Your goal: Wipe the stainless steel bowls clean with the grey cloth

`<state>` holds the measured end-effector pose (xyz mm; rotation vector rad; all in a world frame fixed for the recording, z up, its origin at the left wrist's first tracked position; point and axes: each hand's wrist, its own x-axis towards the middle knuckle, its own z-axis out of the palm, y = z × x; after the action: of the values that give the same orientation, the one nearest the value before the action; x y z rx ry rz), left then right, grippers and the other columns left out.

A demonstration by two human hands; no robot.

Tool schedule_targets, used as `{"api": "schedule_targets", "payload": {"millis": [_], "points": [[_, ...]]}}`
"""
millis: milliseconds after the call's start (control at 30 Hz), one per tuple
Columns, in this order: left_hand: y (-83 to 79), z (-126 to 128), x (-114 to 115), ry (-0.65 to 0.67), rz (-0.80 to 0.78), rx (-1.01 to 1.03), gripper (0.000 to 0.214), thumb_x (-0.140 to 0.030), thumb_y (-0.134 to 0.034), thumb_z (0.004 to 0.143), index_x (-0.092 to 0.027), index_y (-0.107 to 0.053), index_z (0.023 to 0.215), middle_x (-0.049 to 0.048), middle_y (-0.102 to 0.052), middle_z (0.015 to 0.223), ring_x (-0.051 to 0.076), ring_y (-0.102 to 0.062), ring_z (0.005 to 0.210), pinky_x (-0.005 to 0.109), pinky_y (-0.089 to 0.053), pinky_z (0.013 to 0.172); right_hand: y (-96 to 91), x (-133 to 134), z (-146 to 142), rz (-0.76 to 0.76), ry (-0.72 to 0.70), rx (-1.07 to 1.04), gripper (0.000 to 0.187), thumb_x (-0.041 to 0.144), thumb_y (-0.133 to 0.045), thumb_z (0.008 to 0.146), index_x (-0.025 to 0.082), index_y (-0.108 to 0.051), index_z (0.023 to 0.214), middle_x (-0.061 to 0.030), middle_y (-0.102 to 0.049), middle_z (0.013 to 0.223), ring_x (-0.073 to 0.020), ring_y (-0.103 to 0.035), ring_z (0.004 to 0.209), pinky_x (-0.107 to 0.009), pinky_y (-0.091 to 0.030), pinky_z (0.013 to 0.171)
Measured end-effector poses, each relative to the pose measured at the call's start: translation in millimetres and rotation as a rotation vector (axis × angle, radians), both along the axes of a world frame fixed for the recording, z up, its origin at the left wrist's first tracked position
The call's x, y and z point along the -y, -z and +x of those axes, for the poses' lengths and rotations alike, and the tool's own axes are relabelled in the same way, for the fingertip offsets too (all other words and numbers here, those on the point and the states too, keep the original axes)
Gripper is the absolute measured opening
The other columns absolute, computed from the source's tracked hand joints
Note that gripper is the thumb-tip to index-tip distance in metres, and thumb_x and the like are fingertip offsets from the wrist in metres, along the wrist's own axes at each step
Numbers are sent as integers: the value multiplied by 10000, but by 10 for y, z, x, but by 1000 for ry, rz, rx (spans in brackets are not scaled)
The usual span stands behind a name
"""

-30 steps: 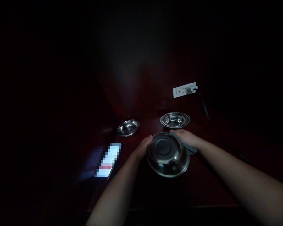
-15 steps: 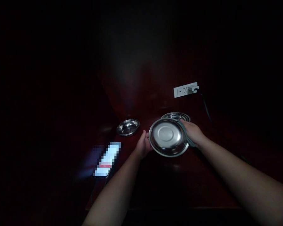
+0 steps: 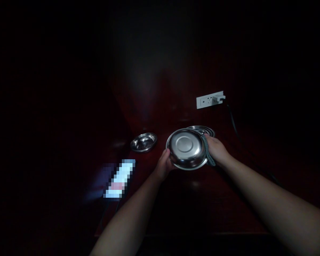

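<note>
A shiny steel dish (image 3: 186, 145) is held up between my hands, its rounded underside turned toward me. My left hand (image 3: 164, 165) grips the left rim, thumb on the near side and the other fingers mostly behind. On the right side, my right hand (image 3: 216, 148) presses a folded grey-green cloth (image 3: 208, 151) against the rim. Behind the held dish, more steel dishware (image 3: 209, 131) lies on the dark red table, partly covered from view. Left of my hands, another steel dish (image 3: 144, 143) rests with its hollow side up.
A phone (image 3: 121, 179) with a bright, blurred-out screen lies at the left. On the back wall is a white socket plate (image 3: 205, 101) with a plug in it, and a dark cable (image 3: 233, 119) hangs down beside it. The surroundings are very dark.
The held dish has tilted and shifted slightly up. My left thumb now lies over its lower left rim, where before it stood off the edge. The cloth stays at the right rim.
</note>
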<state>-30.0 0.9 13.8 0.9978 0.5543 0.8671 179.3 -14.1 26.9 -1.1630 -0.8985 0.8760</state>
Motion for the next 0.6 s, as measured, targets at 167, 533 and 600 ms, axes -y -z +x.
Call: {"api": "schedule_targets", "payload": {"millis": [167,533,600], "points": [[3,-8,-33,-6,-24,-19,616,-565,-519,773,-211,-420,1267,129,-624,1108,266,-625,937,407,-518,731,-18,25,-7,-39,3,10,407,568,-570,737,172,-654,692,-33,-676,648,-173,-606,638,-260,-455,625],[11,-41,-61,-14,14,-70,615,-573,-576,728,-193,-482,1203,116,-650,1028,256,-636,900,400,-508,729,-24,40,3,-53,-41,46,414,568,-549,758,174,-672,752,-63,-711,753,-202,-642,730,-272,-492,672],[24,-47,-73,-14,33,-71,599,-572,-568,736,-193,-493,1194,113,-651,1026,255,-637,899,393,-506,729,-19,41,4,-68,-38,38,407,565,-557,756,175,-669,733,-59,-709,737,-195,-638,711,-269,-491,671]]}}
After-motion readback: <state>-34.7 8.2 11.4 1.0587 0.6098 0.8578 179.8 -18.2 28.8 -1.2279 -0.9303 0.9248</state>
